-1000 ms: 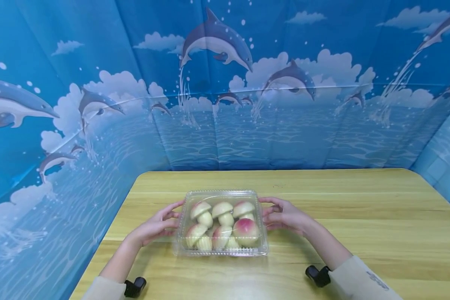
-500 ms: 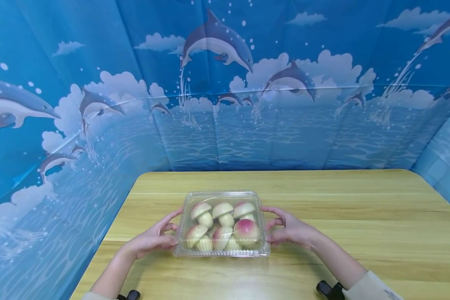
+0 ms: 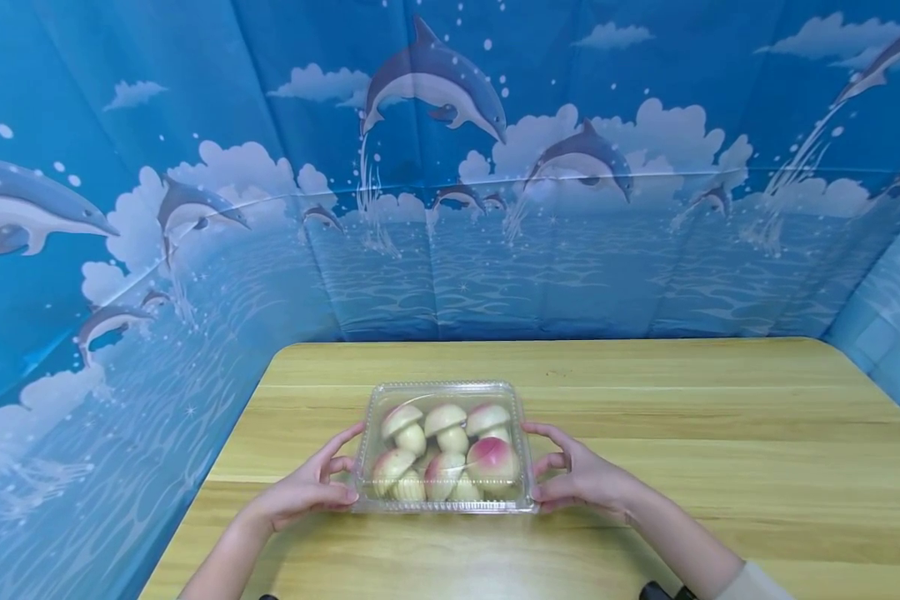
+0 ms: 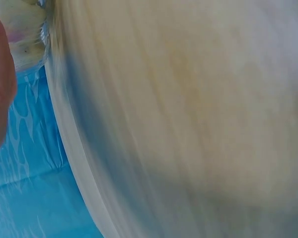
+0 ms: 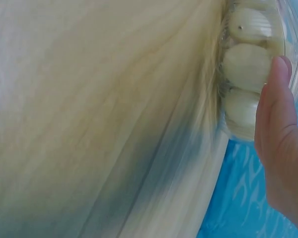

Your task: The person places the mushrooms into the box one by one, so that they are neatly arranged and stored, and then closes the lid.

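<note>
A clear plastic clamshell box (image 3: 442,506) lies flat, lid down, near the middle of the wooden table. Several cream mushroom-shaped pieces (image 3: 446,419) with pink-tinged caps show through the lid, one (image 3: 492,464) presenting a pink rounded top. My left hand (image 3: 300,493) grips the box's left side, index finger up along the edge and thumb at the near corner. On the opposite side my right hand (image 3: 592,479) holds it the same way. The right wrist view has my thumb (image 5: 278,94) against the box wall. Fingertips behind the sides are partly hidden.
The pale wooden table (image 3: 720,433) has rounded far corners. A blue dolphin-print curtain (image 3: 450,275) hangs behind and to the left of it. Black wrist devices (image 3: 663,592) are partly in view at the bottom.
Both hands have slid toward the near edge along the box's sides, thumbs now at its near corners. The forearms have drawn back. The box has hardly moved.
</note>
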`<move>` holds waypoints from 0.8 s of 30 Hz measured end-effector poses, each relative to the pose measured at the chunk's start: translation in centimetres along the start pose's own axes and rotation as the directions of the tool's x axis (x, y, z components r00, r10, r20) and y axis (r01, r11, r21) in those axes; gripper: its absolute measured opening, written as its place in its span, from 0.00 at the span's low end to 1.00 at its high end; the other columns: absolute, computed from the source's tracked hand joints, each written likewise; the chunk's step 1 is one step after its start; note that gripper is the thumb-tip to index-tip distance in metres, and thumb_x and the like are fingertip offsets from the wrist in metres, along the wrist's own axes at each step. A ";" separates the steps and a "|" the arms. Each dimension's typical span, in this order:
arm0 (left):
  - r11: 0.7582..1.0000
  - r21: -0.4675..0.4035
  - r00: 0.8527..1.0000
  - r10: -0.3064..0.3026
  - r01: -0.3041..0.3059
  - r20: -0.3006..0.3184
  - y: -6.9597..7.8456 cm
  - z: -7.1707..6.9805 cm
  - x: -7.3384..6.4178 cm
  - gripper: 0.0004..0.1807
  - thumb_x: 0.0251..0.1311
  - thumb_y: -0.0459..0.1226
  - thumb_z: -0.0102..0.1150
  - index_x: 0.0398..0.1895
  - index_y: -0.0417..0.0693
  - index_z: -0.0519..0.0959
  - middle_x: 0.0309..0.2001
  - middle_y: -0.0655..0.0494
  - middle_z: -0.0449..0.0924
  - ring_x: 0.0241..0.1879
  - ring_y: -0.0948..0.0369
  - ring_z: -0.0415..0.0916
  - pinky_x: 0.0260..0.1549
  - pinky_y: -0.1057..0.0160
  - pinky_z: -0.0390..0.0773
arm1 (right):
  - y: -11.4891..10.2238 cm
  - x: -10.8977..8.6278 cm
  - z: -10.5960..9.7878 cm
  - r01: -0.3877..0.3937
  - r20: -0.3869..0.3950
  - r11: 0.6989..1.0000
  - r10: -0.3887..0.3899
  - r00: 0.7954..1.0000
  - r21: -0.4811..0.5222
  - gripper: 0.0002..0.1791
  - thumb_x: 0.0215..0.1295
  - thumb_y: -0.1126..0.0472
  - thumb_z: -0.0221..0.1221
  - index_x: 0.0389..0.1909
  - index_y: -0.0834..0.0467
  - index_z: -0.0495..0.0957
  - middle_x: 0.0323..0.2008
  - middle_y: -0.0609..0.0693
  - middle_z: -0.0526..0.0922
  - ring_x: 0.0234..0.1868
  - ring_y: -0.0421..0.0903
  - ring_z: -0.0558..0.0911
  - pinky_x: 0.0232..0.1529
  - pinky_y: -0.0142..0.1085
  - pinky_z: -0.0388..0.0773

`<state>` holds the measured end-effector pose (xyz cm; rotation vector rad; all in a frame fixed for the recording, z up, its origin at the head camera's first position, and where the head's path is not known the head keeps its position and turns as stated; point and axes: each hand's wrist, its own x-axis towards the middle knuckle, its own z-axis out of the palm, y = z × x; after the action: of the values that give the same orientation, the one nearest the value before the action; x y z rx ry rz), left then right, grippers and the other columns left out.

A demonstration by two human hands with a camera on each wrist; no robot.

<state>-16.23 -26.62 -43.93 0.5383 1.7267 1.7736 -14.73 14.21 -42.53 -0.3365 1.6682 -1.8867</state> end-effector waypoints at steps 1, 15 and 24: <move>1.000 -0.003 1.000 0.000 0.000 -0.003 0.0 0.0 0.0 0.52 0.55 0.25 0.57 0.73 0.51 0.33 0.50 0.43 0.66 0.35 0.61 0.78 0.39 0.61 0.77 | 0.0 0.0 0.1 -0.001 -0.004 1.000 0.001 1.000 0.003 0.52 0.52 0.75 0.61 0.72 0.58 0.39 0.38 0.58 0.76 0.35 0.52 0.81 0.41 0.48 0.79; 0.996 -0.061 0.998 -0.061 0.059 -0.024 0.6 0.8 -0.3 0.55 0.55 0.25 0.58 0.73 0.55 0.30 0.39 0.49 0.74 0.33 0.53 0.81 0.33 0.64 0.80 | 0.0 -0.1 0.3 -0.018 -0.010 1.000 0.018 1.000 -0.015 0.52 0.54 0.74 0.60 0.72 0.55 0.37 0.28 0.51 0.78 0.32 0.50 0.81 0.38 0.47 0.80; 0.994 -0.053 0.990 -0.102 0.097 -0.102 1.3 1.4 -0.3 0.55 0.51 0.24 0.61 0.74 0.53 0.35 0.32 0.52 0.73 0.30 0.55 0.80 0.36 0.57 0.80 | -0.1 0.1 0.8 -0.039 -0.034 0.999 0.037 0.999 -0.037 0.53 0.51 0.73 0.64 0.71 0.54 0.40 0.27 0.52 0.78 0.28 0.49 0.82 0.31 0.39 0.80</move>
<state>-15.25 -25.77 -42.54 0.3386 1.7443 1.7958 -14.42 13.50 -42.34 -0.2877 1.7221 -1.8447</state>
